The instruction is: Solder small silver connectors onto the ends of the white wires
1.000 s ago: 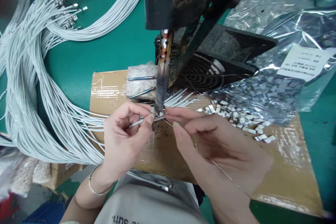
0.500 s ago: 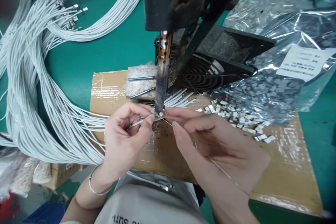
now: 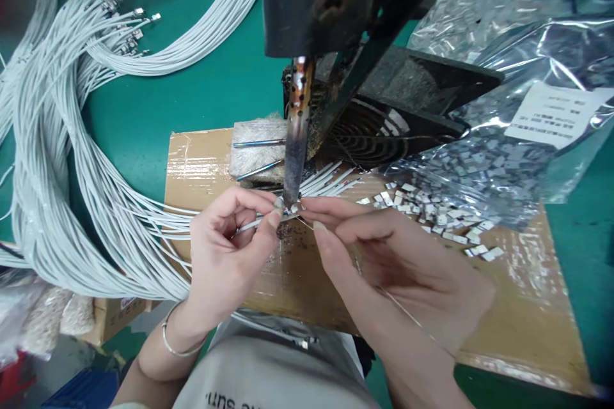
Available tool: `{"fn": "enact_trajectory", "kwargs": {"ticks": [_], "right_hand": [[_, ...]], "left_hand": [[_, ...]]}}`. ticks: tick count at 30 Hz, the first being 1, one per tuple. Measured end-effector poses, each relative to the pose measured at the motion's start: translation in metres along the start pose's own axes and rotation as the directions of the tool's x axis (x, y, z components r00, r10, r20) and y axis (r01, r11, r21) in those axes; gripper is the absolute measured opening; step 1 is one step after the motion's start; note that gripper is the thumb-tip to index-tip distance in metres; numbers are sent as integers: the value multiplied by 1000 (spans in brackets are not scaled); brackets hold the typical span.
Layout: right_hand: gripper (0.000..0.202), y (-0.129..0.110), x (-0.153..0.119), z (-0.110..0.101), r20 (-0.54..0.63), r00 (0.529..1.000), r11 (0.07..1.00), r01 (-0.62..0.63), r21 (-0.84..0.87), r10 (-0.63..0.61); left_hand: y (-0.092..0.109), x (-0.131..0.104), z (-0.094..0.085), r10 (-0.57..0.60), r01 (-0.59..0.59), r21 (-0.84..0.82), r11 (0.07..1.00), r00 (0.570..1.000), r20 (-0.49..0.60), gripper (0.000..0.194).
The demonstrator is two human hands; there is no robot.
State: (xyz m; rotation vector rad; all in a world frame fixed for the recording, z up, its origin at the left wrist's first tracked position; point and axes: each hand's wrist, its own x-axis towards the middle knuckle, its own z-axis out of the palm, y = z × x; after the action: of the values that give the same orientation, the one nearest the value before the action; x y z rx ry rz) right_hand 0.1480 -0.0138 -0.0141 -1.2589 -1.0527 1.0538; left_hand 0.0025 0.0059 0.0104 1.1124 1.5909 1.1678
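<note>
My left hand is closed in a pinch on a white cable close to its end. My right hand is closed around a thin solder wire, which runs across the palm toward the fingertips. Between the two hands sits a small metal connector at the cable's end, and my right fingertips are beside it; whether they press on it I cannot tell. Straight above, a fixed soldering iron points down with its tip at the connector. Fingers partly hide the joint.
Bundled white cables spread over the left. Cut cable ends lie behind the iron, near a black fan. Loose metal connectors spill from a plastic bag on the right. Cardboard covers the green table. A wrapped block carries two metal rods.
</note>
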Motion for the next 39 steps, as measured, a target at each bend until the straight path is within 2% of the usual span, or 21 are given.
{"fn": "enact_trajectory", "kwargs": {"ticks": [6,26,39], "right_hand": [[19,2,0,0,-18,999,1000,27,-15,-27],[20,7,1,-5,47,995,994,87,-62,-85],[22,10,-1,-6,52,990,989,132,-61,-129]], "left_hand": [[0,0,1,-5,6,-18,1000,1000,17,18],[-2,-1,0,-4,5,-32,999,1000,21,17],[-3,-1,0,47,-47,-26,999,999,28,16]]}}
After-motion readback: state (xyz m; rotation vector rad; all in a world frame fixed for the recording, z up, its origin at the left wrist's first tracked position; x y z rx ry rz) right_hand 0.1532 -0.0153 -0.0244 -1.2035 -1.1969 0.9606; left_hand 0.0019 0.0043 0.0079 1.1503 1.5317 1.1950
